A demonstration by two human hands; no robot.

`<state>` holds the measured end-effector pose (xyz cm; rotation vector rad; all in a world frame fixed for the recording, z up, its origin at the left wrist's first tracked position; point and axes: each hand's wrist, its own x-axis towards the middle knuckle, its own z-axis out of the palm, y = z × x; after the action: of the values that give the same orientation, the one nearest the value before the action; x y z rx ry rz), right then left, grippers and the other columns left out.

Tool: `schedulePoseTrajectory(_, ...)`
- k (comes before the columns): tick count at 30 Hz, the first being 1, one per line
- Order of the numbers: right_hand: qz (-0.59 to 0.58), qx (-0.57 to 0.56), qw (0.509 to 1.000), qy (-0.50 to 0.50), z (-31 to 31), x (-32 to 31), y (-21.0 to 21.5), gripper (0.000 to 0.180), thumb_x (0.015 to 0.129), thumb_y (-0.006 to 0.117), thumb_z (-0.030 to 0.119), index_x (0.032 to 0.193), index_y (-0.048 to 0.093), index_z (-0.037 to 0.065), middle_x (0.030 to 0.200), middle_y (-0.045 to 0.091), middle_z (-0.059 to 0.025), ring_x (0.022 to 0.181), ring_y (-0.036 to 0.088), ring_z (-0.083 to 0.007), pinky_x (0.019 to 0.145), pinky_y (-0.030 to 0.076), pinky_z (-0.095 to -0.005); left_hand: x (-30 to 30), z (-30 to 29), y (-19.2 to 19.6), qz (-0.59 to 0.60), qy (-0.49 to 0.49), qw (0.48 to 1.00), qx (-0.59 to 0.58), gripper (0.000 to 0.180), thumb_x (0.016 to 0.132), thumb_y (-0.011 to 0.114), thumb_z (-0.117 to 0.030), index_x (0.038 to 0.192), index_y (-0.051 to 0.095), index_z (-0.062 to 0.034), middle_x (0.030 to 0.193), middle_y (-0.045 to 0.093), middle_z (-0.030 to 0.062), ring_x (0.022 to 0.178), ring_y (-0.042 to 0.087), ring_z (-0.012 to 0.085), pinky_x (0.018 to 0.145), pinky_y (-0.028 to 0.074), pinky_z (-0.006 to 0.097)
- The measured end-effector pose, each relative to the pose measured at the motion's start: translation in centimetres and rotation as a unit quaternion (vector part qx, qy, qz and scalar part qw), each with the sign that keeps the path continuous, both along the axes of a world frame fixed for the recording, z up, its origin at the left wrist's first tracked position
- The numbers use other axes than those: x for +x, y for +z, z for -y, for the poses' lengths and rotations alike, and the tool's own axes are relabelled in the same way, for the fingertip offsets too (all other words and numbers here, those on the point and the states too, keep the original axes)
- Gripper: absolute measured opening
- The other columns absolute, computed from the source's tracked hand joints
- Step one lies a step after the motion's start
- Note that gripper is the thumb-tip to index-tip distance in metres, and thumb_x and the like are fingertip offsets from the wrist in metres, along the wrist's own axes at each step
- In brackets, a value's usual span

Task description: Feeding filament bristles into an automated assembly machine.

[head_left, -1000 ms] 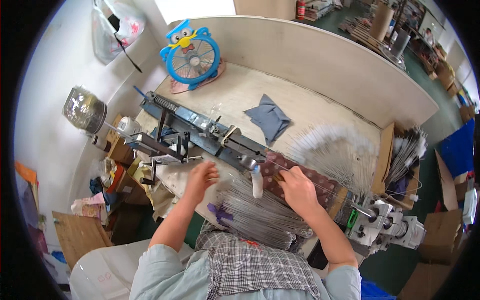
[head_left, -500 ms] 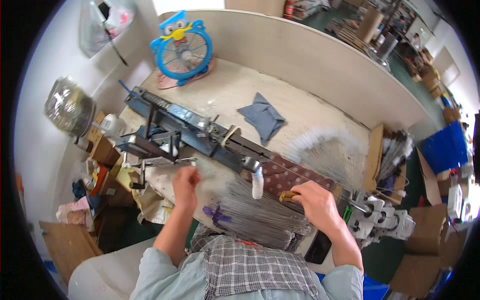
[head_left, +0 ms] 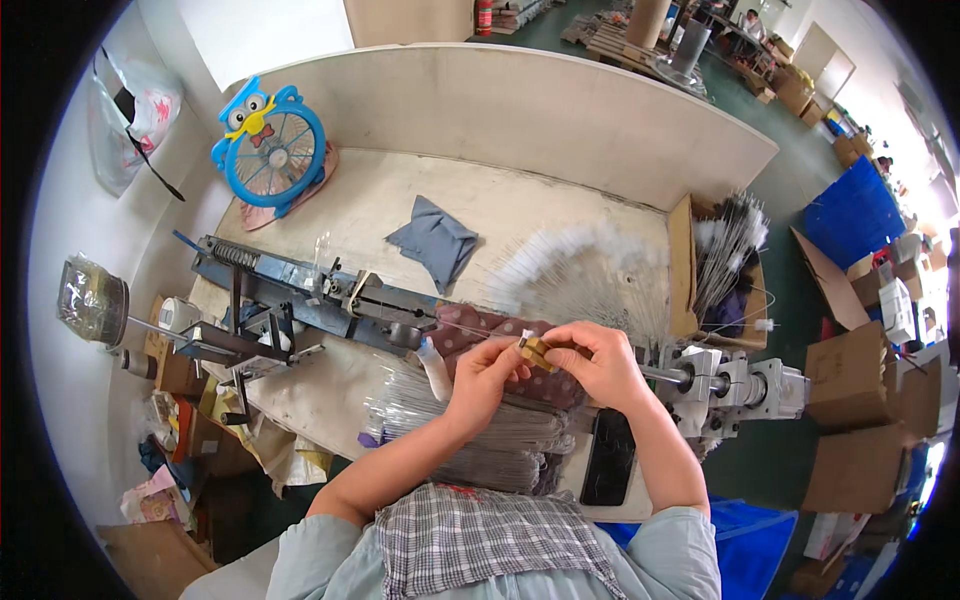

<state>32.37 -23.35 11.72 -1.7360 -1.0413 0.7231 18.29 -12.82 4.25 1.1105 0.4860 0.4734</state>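
My right hand (head_left: 600, 368) pinches a small brass-coloured block (head_left: 538, 354) between thumb and fingers. Close against it, my left hand (head_left: 485, 380) has its fingertips pressed together; what they hold is too small to make out, though a tiny white bit shows at the block's top. Both hands are over a dark red dotted cloth (head_left: 462, 322). Below them lies a bundle of thin grey wires (head_left: 500, 440). Beside my left hand a white-wrapped handle (head_left: 434, 370) hangs from the long blue-and-black metal bench device (head_left: 320, 300).
A motorised shaft unit (head_left: 730, 390) stands right of my right hand, and a black phone (head_left: 607, 460) lies nearer. Bristly white-tipped wires (head_left: 590, 270) fan out behind. Further back are a grey cloth (head_left: 436, 240), a blue cartoon fan (head_left: 275, 155) and a cardboard box (head_left: 683, 270) of wires.
My left hand has left the crank side of the device and come right to meet my right hand. The brass-coloured block is now between both hands. The view has shifted right.
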Motion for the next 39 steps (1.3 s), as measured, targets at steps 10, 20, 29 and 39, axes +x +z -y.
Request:
schedulePoseTrajectory(10, 0.435, 0.070, 0.898, -0.021, -6.9, -2.7, -1.6, 0.013, 0.076, 0.065, 0.018, 0.086, 0.066, 0.009, 0.077, 0.060, -0.0042, 0.079, 0.057, -0.0243, 0.068, 0.046, -0.0355, -2.2, -2.3, 2.4, -0.023, 0.150, 0.974, -0.166, 0.014, 0.091, 0.059, -0.022, 0.089, 0.059, -0.0081, 0.074, 0.060, 0.0005, 0.061, 0.055, 0.0089, 0.058, 0.044, 0.023)
schedulePoseTrajectory(20, 0.124, -0.009, 0.992, 0.034, -7.0, -2.3, -1.3, 0.018, 0.079, 0.063, 0.025, 0.084, 0.069, 0.009, 0.076, 0.062, -0.0093, 0.079, 0.059, -0.0286, 0.068, 0.048, -0.0385, -3.0, -2.6, 2.2, -0.048, 0.066, 0.990, -0.113, 0.039, 0.097, 0.042, -0.041, 0.095, 0.057, -0.0051, 0.081, 0.063, 0.0068, 0.073, 0.061, 0.0152, 0.068, 0.048, 0.028)
schedulePoseTrajectory(29, 0.418, 0.070, 0.904, -0.049, -7.7, -6.3, -1.2, 0.030, 0.065, 0.073, 0.020, 0.091, 0.067, 0.008, 0.088, 0.062, -0.0030, 0.088, 0.056, -0.0241, 0.077, 0.044, -0.0381, -2.3, -2.3, 2.2, 0.076, 0.145, 0.954, -0.252, 0.036, 0.096, 0.041, -0.039, 0.104, 0.054, -0.0065, 0.097, 0.063, 0.0054, 0.094, 0.060, 0.0166, 0.086, 0.044, 0.032)
schedulePoseTrajectory(39, 0.456, 0.138, 0.878, -0.050, -6.7, -5.3, -1.4, 0.020, 0.067, 0.072, 0.019, 0.087, 0.070, 0.018, 0.085, 0.058, 0.0015, 0.085, 0.055, -0.0194, 0.072, 0.042, -0.0346, -1.9, -1.9, 1.7, 0.105, 0.191, 0.944, -0.247, 0.011, 0.090, 0.053, -0.012, 0.098, 0.057, -0.0045, 0.096, 0.063, 0.0047, 0.086, 0.062, 0.0137, 0.076, 0.049, 0.029)
